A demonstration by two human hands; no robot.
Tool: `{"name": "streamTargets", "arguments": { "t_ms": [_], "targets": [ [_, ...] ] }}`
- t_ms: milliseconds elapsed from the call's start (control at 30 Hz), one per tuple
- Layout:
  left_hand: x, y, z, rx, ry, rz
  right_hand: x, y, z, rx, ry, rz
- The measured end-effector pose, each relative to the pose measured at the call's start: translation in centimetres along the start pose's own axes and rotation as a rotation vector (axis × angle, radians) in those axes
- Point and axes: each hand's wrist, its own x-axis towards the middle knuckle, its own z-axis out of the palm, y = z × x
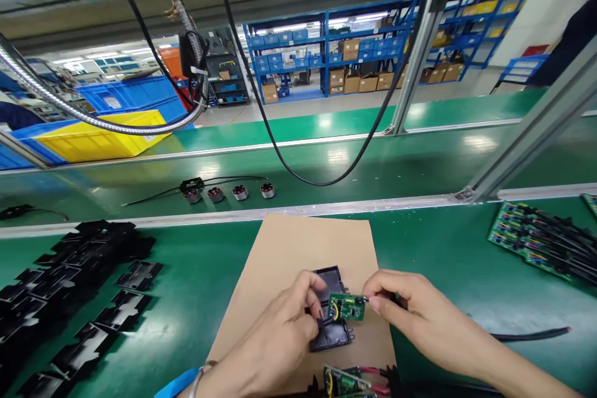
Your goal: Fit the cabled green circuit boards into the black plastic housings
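A small green circuit board is held up over an open black plastic case that lies on brown cardboard. My left hand is at the board's left end, its fingers curled round a short black cable beside a yellow wire. At the opposite end, my right hand pinches the wires coming off the board. A black cable with a reddish tip extends to the right from under my right forearm. Nearer to me, more boards with red wires rest at the cardboard's front edge, partly cut off.
Black plastic case parts are piled and lined up at left. Wired circuit boards lie at right. Behind the metal rail stand several round metal motor-like parts. A black cable loop hangs in front; a metal post slants at right.
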Motion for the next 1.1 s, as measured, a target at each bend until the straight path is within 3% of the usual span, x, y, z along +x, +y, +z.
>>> {"name": "streamTargets", "arguments": {
  "t_ms": [100, 233, 367, 533, 700, 800, 967, 1100],
  "targets": [
    [1.6, -0.8, 0.8, 0.023, 0.043, 0.046, 1.7, 0.2, 0.1, -0.123, -0.001, 0.029],
    [3.4, -1.1, 2.2, 0.135, 0.164, 0.038, 4.0, -0.7, 1.6, -0.530, 0.074, 0.027],
    [4.6, -1.5, 2.1, 0.088, 0.217, 0.044, 4.9, -2.4, 2.9, -0.806, 0.144, -0.129],
    [5.6, -2.6, -1.1, -0.393, 0.063, -0.065, 5.2, -2.1, 2.0, -0.707, 0.077, -0.353],
    [5.2, -4.2, -3.4, -0.447, -0.077, -0.081, 7.1, -0.1, 1.5, -0.631, -0.086, -0.369],
    [4.4, -5.0, -3.3, -0.319, -0.040, -0.045, 7.9, 0.7, 1.3, -0.638, -0.200, -0.379],
    [3.8, -5.0, -2.8, 0.165, 0.124, 0.014, 8.1, 1.5, 1.4, -0.646, -0.252, -0.352],
    [4.2, -5.0, -2.9, 0.199, 0.166, 0.018, 8.2, 1.7, 2.4, -0.596, -0.255, -0.324]
  ]
}}
